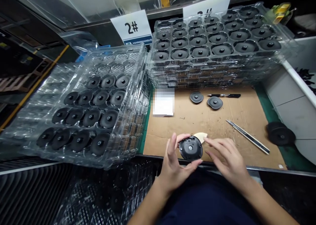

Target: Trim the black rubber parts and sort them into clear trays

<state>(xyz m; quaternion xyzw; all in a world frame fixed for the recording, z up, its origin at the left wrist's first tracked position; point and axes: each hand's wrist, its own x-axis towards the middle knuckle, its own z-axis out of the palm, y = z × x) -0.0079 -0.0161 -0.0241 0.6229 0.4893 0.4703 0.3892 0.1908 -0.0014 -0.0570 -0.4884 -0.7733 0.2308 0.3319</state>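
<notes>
My left hand (174,162) is closed around the edge of a round black plastic disc (191,148), thumb below and fingers at the top. The disc's face shows a small light centre and several raised spots along its upper edge. A thin cream-coloured piece (201,137) sticks out behind its upper right edge; whether it is fixed to the disc I cannot tell. The fingertips of my right hand (227,156) are at the right end of this piece, and the thumb is lower, beside the disc. Two more black discs (197,97) (215,102) lie on the cardboard sheet (187,124).
A stack of clear plastic trays (130,119) with black discs stands left; another stack (197,70) is at the back. A pen (224,95) and a utility knife (248,137) lie on the cardboard. Stacked black discs (281,134) sit at right, near a white bin (291,96).
</notes>
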